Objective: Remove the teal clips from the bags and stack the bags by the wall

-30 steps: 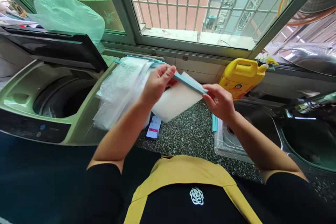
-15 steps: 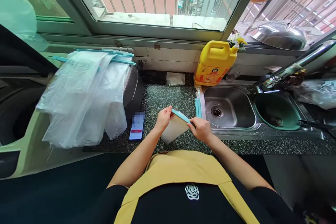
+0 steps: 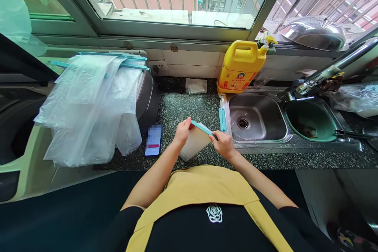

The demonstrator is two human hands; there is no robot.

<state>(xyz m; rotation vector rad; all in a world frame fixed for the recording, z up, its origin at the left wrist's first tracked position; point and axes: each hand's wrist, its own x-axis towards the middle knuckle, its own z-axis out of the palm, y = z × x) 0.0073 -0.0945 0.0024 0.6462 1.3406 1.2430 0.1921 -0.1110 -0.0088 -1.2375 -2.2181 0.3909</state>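
Both of my hands hold a small translucent plastic bag (image 3: 193, 145) with a teal clip strip (image 3: 201, 128) along its top edge, just above the speckled countertop (image 3: 177, 110). My left hand (image 3: 182, 132) pinches the strip's left end. My right hand (image 3: 223, 144) pinches its right end. The bag hangs down between them in front of my yellow apron.
Several clear plastic bags (image 3: 88, 106) with teal clip strips hang over the washing machine's edge at the left. A phone (image 3: 153, 141) lies on the counter. A yellow jug (image 3: 240, 67) stands by the steel sink (image 3: 256, 120), a green basin (image 3: 311, 120) to its right.
One second ago my hands held the bag high, near the hanging bags. Since then they have come down close to my body over the counter, and the view now looks down on the sink.
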